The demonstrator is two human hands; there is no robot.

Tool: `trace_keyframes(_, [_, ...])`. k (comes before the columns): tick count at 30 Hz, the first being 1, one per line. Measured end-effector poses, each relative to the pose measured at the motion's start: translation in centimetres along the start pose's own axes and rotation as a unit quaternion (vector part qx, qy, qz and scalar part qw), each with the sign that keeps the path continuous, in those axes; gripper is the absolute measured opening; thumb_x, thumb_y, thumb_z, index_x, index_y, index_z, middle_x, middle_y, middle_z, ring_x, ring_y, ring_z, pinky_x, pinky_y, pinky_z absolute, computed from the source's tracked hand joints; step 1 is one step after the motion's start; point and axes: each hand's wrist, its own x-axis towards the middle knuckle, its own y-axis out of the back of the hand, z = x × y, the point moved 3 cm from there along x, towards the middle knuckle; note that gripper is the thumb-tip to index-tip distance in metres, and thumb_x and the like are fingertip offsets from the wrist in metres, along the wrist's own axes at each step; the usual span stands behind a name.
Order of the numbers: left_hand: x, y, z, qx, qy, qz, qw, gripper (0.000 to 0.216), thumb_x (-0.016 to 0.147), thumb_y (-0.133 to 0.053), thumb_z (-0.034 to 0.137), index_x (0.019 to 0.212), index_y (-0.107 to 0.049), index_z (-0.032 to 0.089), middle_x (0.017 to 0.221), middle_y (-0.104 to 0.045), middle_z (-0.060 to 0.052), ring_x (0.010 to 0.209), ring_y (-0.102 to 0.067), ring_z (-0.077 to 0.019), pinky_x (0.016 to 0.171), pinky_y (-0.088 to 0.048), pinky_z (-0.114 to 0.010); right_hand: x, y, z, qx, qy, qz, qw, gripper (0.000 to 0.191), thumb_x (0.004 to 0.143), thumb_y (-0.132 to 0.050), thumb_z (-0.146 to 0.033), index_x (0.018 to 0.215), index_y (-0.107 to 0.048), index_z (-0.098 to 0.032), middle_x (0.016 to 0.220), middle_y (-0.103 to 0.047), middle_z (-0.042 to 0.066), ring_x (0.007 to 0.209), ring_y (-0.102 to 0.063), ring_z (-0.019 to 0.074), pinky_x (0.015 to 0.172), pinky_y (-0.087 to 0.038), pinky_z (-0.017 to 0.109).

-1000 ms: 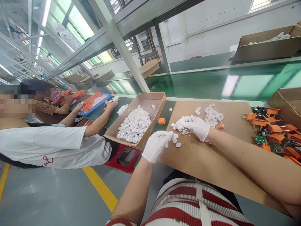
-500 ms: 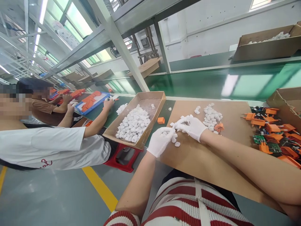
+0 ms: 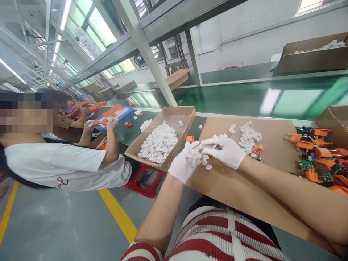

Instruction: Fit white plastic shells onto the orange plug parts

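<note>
Both my hands wear white gloves and meet over the near left part of a brown cardboard sheet (image 3: 239,185). My left hand (image 3: 182,162) is cupped palm up and holds several small white plastic pieces (image 3: 193,156). My right hand (image 3: 224,149) lies fingers together against the left one, pushing more white pieces toward it. A few loose white pieces (image 3: 208,167) lie just below the hands. A bigger heap of white pieces (image 3: 248,137) sits behind my right hand, with an orange part (image 3: 257,149) at its edge.
A shallow cardboard box (image 3: 187,125) of white pieces stands to the left, an orange cap (image 3: 189,139) beside it. Orange plugs and green circuit boards (image 3: 317,159) pile at the right by a carton (image 3: 333,121). A co-worker in a white shirt (image 3: 59,165) sits left. Green conveyor (image 3: 244,96) runs behind.
My hands have come together. The left hand turned from palm down on the pieces to cupped palm up with pieces in it. The co-worker's arm drew back from the bench.
</note>
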Motion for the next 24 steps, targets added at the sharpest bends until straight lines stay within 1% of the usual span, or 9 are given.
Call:
trace_keyframes(3, [-0.9,-1.3,-0.4,-0.091,0.034,-0.052,0.994,0.037,0.098,-0.051,0.045,0.093,-0.069,0.014,0.067,-0.058,-0.004,0.077,-0.062,-0.0151,0.074,-0.052,-0.025,-0.5,-1.2,-1.4,-0.082,0.097,0.012,0.992,0.047,0.066,-0.083,-0.034,0.111,-0.072,-0.025,0.104,-0.073,0.005,0.095,-0.062,0.0248,0.083,-0.048,0.038])
trace_keyframes(5, [-1.3,-1.6,-0.7,-0.107,0.037,-0.065,0.991,0.029,0.098,-0.052,0.035,0.093,-0.069,0.013,0.071,-0.061,-0.005,0.078,-0.062,-0.0148,0.075,-0.051,-0.024,-0.8,-1.9,-1.4,-0.121,0.11,0.034,0.986,0.058,0.058,-0.089,-0.032,0.113,-0.071,-0.024,0.109,-0.071,0.007,0.1,-0.061,0.0276,0.087,-0.047,0.042])
trace_keyframes(7, [-1.5,-1.6,-0.7,-0.102,0.016,-0.08,0.991,0.023,0.095,-0.056,0.028,0.108,-0.068,0.013,0.082,-0.066,-0.006,0.081,-0.063,-0.0154,0.077,-0.051,-0.025,-0.9,-2.2,-1.0,-0.106,0.091,0.047,0.989,0.049,0.062,-0.086,-0.025,0.109,-0.072,-0.024,0.11,-0.071,0.007,0.103,-0.061,0.0266,0.091,-0.047,0.042])
trace_keyframes(9, [-1.6,-1.5,-0.6,-0.095,-0.006,-0.107,0.99,0.036,0.094,-0.058,0.024,0.128,-0.061,0.015,0.096,-0.069,-0.008,0.093,-0.066,-0.019,0.087,-0.051,-0.03,-0.9,-2.0,-0.4,-0.05,0.055,0.069,0.995,0.04,0.07,-0.076,-0.016,0.109,-0.071,-0.024,0.111,-0.071,0.005,0.104,-0.064,0.0232,0.091,-0.049,0.039])
trace_keyframes(11, [-1.7,-1.3,-0.3,-0.098,-0.007,-0.118,0.988,0.047,0.095,-0.055,0.023,0.142,-0.05,0.017,0.115,-0.068,-0.012,0.111,-0.063,-0.0225,0.099,-0.047,-0.036,-0.8,-1.6,0.3,0.02,0.011,0.079,0.997,0.042,0.075,-0.066,-0.011,0.115,-0.069,-0.024,0.11,-0.073,0.004,0.1,-0.067,0.0199,0.089,-0.052,0.036])
trace_keyframes(16, [-1.9,-0.6,0.1,-0.144,0.012,-0.048,0.988,0.053,0.101,-0.036,0.021,0.153,-0.033,0.016,0.147,-0.048,-0.016,0.13,-0.054,-0.022,0.113,-0.039,-0.041,-0.3,-0.1,1.6,0.147,-0.068,0.065,0.985,0.046,0.08,-0.056,-0.015,0.125,-0.062,-0.014,0.1,-0.075,0.007,0.093,-0.069,0.0191,0.087,-0.055,0.035])
trace_keyframes(19, [-1.9,-0.4,0.3,-0.138,-0.034,-0.018,0.99,0.056,0.097,-0.034,0.013,0.153,-0.032,0.015,0.148,-0.048,-0.016,0.131,-0.053,-0.0206,0.114,-0.038,-0.04,-0.2,0.4,0.7,0.097,-0.063,0.074,0.991,0.035,0.082,-0.055,-0.019,0.114,-0.069,-0.017,0.091,-0.075,0.005,0.085,-0.068,0.0185,0.08,-0.055,0.034])
trace_keyframes(22, [-1.9,-0.8,0.0,-0.112,-0.053,-0.015,0.992,0.057,0.095,-0.043,0.015,0.151,-0.039,0.022,0.143,-0.055,-0.01,0.13,-0.054,-0.0193,0.113,-0.04,-0.038,-0.2,-0.1,-1.8,0.072,0.001,0.015,0.997,0.018,0.079,-0.062,-0.021,0.093,-0.074,-0.021,0.075,-0.071,0.0,0.068,-0.064,0.015,0.069,-0.054,0.028])
trace_keyframes(24, [-2.1,-1.5,-0.3,-0.089,-0.047,-0.032,0.994,0.061,0.091,-0.054,0.019,0.15,-0.041,0.026,0.139,-0.058,-0.009,0.127,-0.055,-0.0213,0.111,-0.042,-0.038,-0.3,-0.7,-3.2,0.054,0.036,-0.008,0.998,0.006,0.073,-0.072,-0.02,0.078,-0.073,-0.022,0.077,-0.071,0.0,0.074,-0.065,0.0157,0.07,-0.053,0.026])
